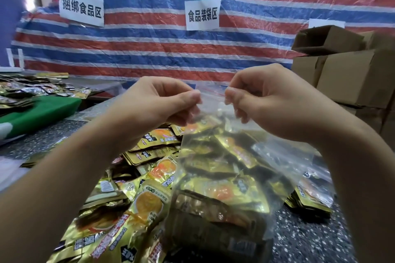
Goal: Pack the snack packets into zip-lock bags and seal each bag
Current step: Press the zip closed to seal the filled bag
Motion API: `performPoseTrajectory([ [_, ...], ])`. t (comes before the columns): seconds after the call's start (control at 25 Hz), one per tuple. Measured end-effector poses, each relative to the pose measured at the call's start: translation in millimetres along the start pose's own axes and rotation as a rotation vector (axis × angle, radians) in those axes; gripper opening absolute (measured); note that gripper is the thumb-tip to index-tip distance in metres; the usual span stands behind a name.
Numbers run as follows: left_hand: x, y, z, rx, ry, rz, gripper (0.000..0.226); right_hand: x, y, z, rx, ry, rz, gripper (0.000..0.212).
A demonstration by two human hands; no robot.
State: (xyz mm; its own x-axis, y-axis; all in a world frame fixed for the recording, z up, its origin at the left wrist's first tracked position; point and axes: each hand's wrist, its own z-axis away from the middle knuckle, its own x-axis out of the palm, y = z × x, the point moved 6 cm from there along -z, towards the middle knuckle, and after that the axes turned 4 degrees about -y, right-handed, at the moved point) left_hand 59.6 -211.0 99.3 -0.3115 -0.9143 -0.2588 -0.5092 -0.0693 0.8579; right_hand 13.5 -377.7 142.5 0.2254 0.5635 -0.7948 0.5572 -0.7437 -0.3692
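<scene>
The zip-lock bag (222,168), loaded with gold snack packets (215,190), hangs in the air over the bench (310,239), just above the loose packet pile (136,190). Your left hand (158,102) and right hand (269,100) each pinch the bag's red zip strip (211,92) at the top, thumb against fingers, near each other with a short stretch of strip between them. Further out: a green board (44,111) with more packets far left, cardboard boxes (352,74) on the right, and a striped tarp (171,49) with paper signs (202,14) behind.

Clear zip-lock bag (222,173) hangs upright below both grips, stuffed with gold snack packets; red zip strip at top. Loose gold packets (136,198) heaped on worktop beneath, left of bag.
</scene>
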Motion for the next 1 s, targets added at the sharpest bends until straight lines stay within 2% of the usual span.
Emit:
performPoseTrajectory([
  [0.08, 5, 2, 0, 0.036, 0.052, -0.031, 0.02, 1, -4, 1, 0.005, -0.008, 0.003, 0.026],
  [0.24, 12, 10, 1, 0.098, 0.049, -0.087, 0.008, 5, -8, 2, 0.025, -0.017, -0.019, 0.019],
  [0.52, 13, 13, 3, 0.096, 0.022, -0.15, 0.018, 12, -9, 1, 0.086, 0.011, -0.016, 0.021],
  [1.0, 14, 18, 6, 0.13, 0.053, -0.252, 0.011, 14, -6, 1, 0.142, 0.016, -0.036, 0.021],
])
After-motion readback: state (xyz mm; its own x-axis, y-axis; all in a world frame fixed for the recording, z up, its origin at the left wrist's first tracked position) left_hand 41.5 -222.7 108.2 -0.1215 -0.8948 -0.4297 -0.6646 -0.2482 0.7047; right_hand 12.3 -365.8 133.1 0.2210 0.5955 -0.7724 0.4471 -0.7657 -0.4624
